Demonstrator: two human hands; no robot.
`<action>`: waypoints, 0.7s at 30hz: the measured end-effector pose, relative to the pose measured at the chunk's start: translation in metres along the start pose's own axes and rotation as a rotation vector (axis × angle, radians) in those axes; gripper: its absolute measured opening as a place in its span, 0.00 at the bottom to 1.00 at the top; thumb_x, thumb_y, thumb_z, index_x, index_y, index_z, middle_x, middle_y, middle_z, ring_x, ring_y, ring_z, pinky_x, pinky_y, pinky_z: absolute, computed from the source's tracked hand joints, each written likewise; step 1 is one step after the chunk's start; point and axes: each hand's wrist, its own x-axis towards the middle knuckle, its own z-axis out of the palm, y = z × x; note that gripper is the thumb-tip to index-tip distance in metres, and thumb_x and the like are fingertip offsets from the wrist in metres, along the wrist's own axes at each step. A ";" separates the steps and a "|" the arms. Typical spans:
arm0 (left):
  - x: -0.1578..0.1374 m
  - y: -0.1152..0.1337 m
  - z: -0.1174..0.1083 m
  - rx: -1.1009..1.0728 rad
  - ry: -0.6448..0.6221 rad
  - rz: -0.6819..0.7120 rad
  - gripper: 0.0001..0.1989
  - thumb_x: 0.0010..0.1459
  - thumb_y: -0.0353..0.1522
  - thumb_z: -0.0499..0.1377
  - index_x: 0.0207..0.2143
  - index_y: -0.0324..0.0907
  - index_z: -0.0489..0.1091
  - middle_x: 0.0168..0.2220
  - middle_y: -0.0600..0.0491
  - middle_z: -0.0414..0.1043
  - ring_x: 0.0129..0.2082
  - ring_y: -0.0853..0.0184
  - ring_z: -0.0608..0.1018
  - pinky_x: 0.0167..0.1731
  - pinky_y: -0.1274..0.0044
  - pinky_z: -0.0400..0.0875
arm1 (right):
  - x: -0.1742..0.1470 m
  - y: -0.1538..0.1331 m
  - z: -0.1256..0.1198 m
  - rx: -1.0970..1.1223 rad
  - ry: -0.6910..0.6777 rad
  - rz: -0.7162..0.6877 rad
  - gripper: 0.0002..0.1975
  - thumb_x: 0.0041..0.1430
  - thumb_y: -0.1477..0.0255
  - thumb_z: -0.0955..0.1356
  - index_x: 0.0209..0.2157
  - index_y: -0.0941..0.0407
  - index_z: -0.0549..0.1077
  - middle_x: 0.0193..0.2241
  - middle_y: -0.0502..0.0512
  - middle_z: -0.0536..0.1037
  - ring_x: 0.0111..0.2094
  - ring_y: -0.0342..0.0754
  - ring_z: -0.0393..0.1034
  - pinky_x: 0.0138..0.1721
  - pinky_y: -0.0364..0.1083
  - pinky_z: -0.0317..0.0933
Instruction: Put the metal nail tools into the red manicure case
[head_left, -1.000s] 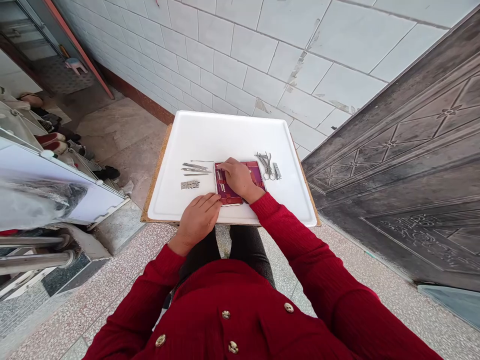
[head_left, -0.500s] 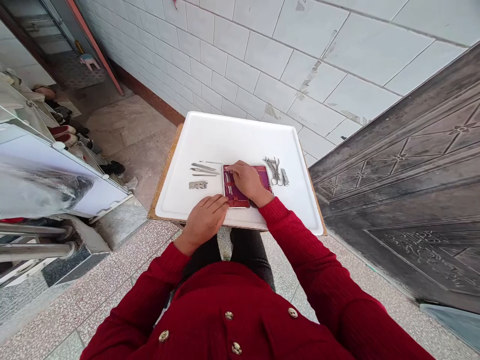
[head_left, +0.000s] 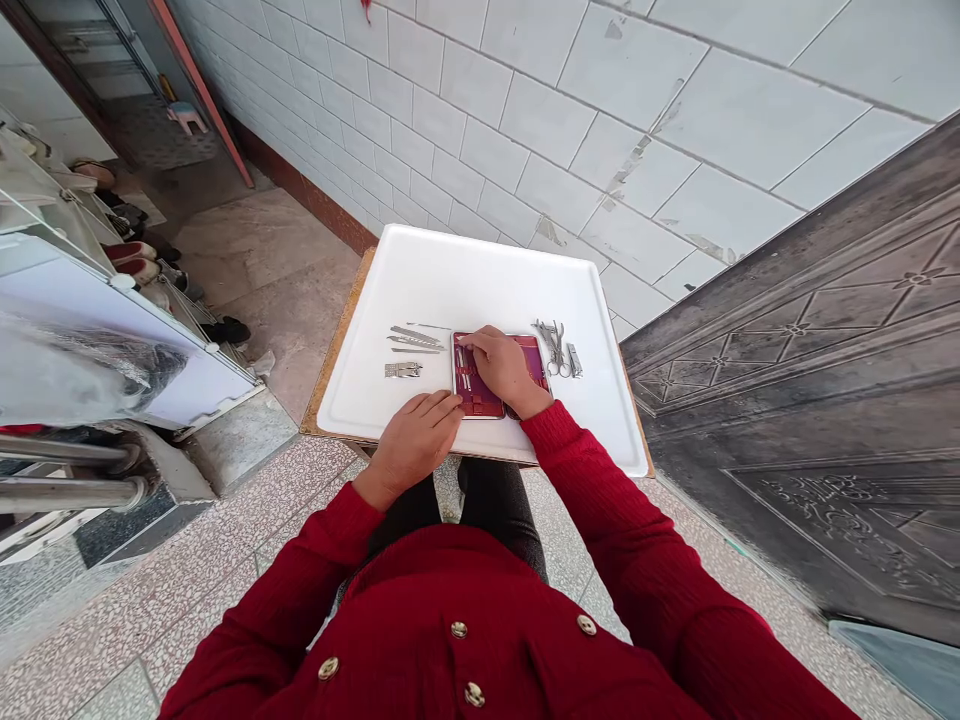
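An opened manicure case (head_left: 491,406) with a purple-and-red lining lies on a white tray (head_left: 480,262). My left hand (head_left: 418,440) holds the case at its near left corner, fingers close together and the thumb hidden. Over the middle of the case, my right hand (head_left: 501,368) has its fingertips pinched at the top end of a slim metal manicure tool (head_left: 463,368) in the left half. Part of the lining is covered by this hand. Left of the case lie several thin metal tools (head_left: 415,339) and a nail clipper (head_left: 403,370). Small scissors (head_left: 555,350) and another clipper (head_left: 574,360) lie to the right.
The tray rests on a brown board (head_left: 339,340) above my knees. A white tiled wall (head_left: 480,140) rises behind it. To the right stands a dark carved door panel (head_left: 795,420). A rack with shoes (head_left: 135,260) is at the left.
The whole view has shifted slightly, with the tray appearing a little further right. Both hands stay at the case in nearly the same pose.
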 end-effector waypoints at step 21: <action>0.000 0.000 0.000 0.009 0.056 0.020 0.11 0.72 0.27 0.55 0.49 0.38 0.77 0.53 0.45 0.82 0.55 0.57 0.81 0.55 0.65 0.76 | 0.009 0.006 -0.002 0.128 0.014 -0.009 0.18 0.65 0.83 0.63 0.42 0.56 0.84 0.41 0.58 0.84 0.42 0.52 0.78 0.47 0.50 0.70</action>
